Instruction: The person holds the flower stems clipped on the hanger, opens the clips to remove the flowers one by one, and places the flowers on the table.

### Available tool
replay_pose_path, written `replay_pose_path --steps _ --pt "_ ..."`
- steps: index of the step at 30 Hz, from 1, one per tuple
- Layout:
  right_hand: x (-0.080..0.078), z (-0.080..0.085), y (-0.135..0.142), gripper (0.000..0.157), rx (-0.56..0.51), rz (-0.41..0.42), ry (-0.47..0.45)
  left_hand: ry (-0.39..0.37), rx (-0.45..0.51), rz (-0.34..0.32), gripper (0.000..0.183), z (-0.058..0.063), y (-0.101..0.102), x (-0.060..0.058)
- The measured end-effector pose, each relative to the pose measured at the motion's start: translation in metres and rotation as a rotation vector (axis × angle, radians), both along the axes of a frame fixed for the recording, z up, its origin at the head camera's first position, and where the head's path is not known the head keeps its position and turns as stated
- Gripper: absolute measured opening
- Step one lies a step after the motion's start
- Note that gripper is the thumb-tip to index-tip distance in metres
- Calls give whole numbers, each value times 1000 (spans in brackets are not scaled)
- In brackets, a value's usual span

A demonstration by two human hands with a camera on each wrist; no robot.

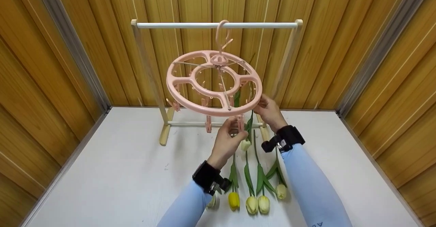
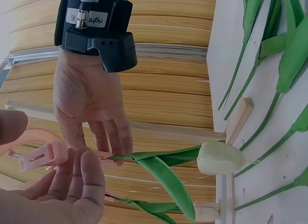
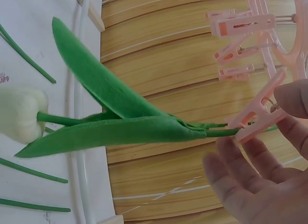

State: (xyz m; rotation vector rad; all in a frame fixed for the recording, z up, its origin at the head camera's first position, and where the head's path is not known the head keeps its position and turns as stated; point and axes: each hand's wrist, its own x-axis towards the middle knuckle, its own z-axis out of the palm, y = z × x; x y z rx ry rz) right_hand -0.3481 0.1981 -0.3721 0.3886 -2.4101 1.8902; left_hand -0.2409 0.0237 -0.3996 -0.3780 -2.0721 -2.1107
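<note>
A round pink clip hanger point(image 1: 177, 80) hangs by its hook from a rack's white bar. At its right rim my right hand point(image 1: 270, 113) pinches a pink clothespin point(image 3: 262, 106) between thumb and fingers. The clothespin's jaws are on the green stem of a white tulip point(image 3: 21, 113), which hangs bloom down with two long leaves point(image 3: 120, 130). Below the front rim, my left hand point(image 1: 228, 142) has its fingers beside another dangling clothespin point(image 1: 240, 123), the thumb standing apart from it. A second pale tulip point(image 2: 207, 211) hangs upside down beside the first in the left wrist view.
The rack has a white top bar point(image 1: 180, 25) and wooden legs point(image 1: 165, 135) on a white table point(image 1: 112, 172). Several pale tulips point(image 1: 252, 205) and a yellow tulip point(image 1: 234, 200) lie at the front. More clothespins point(image 1: 208, 123) dangle from the hanger. Wood-look walls point(image 1: 194, 2) surround the table.
</note>
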Motion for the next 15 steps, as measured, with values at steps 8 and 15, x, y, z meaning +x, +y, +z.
replay_pose_path --steps 8,15 --pt "20 -4 -1 43 -54 41 36 -27 86 -33 43 -9 -6 8" --pt "34 -5 -2 35 -142 54 22 -86 121 -98 34 -17 -13 21"
